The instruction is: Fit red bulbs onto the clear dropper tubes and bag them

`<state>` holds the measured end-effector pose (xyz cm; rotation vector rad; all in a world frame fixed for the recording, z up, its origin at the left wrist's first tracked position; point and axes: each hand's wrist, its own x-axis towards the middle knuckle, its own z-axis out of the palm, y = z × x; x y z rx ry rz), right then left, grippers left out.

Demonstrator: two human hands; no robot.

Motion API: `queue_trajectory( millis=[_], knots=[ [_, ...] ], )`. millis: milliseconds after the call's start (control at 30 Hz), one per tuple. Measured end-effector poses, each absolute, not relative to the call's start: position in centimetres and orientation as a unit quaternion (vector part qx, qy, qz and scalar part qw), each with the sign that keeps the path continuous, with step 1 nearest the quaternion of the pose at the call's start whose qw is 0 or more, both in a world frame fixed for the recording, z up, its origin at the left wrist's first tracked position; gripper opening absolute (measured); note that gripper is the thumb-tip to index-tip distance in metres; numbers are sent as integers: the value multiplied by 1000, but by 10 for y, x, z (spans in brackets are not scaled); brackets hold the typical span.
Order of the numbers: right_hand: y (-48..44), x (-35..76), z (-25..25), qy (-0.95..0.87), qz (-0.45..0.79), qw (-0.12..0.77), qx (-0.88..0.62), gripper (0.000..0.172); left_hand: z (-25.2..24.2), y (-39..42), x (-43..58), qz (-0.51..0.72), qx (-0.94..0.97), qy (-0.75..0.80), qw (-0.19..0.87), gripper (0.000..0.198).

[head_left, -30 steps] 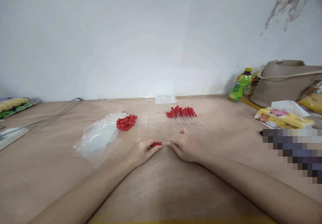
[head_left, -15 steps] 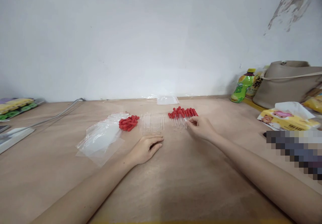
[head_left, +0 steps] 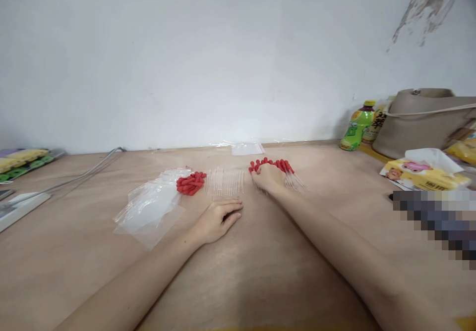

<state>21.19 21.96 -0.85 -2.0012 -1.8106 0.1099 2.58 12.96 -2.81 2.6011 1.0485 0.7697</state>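
Note:
My left hand [head_left: 219, 220] rests on the brown table covering, fingers stretched out and thumb apart, holding nothing. Just beyond it lies a row of thin clear glass tubes [head_left: 225, 182]. Left of the tubes is a heap of red rubber bulbs [head_left: 191, 183]. My right hand [head_left: 270, 177] is over a row of droppers [head_left: 285, 166], clear tubes with red bulbs on their far ends. Its fingers are curled closed at the row's left part; the hand hides the middle tubes and whatever the fingertips hold.
Clear zip bags [head_left: 150, 209] lie fanned out at left, and another bag [head_left: 248, 148] lies by the wall. A grey cable [head_left: 89, 167] runs along the left. At right stand a green bottle [head_left: 357, 127], a beige bag [head_left: 416, 123] and a tissue pack [head_left: 424, 173].
My right hand has moved left across the droppers, from the row's right side to its left part. The tubes at the right end now splay rightward. My left hand stays put.

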Motion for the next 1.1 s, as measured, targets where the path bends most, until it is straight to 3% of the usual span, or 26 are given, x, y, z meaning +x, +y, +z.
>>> queue_trajectory(
  millis=[200, 533, 800, 1100],
  knots=[
    [223, 210, -13, -647, 33, 200, -735, 39, -28, 130, 26, 263, 889, 358, 113, 29],
    [209, 188, -8, -690, 45, 198, -694, 29, -28, 128, 27, 280, 883, 365, 97, 25],
    [213, 185, -5, -684, 75, 156, -709, 27, -20, 152, -7, 344, 705, 577, -227, 20],
    [191, 190, 3, -734, 73, 110, -666, 26, -15, 174, -29, 198, 716, 601, -295, 21]
  ],
)
